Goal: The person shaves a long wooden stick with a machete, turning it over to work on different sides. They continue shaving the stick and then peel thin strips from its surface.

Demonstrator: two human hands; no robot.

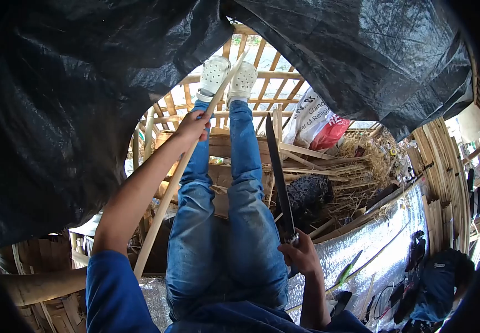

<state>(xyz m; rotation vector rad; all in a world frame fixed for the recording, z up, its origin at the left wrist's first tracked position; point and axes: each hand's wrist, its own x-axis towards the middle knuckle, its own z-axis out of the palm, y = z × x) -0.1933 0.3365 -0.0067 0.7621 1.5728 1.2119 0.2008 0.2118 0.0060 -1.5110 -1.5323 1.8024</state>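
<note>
My left hand (193, 132) is closed around a long pale bamboo strip (165, 201). The strip runs slantwise from beside my left thigh up to my feet, its far end lying between my white clogs (214, 75). A small dark spot shows at the fingers; I cannot make out what it is. Beside my right thigh, my right hand (302, 256) is wrapped round the handle of a machete (279, 175). The long dark blade points up and away, apart from the strip. My legs in blue jeans (195, 233) stretch forward between both hands.
Black plastic sheeting (84, 100) hangs at left and upper right. Ahead is a bamboo lattice (276, 75). A printed sack (313, 119), straw (373, 166) and split bamboo (442, 161) lie to the right, with a silver foil sheet (370, 244) and dark bag (442, 280) nearer.
</note>
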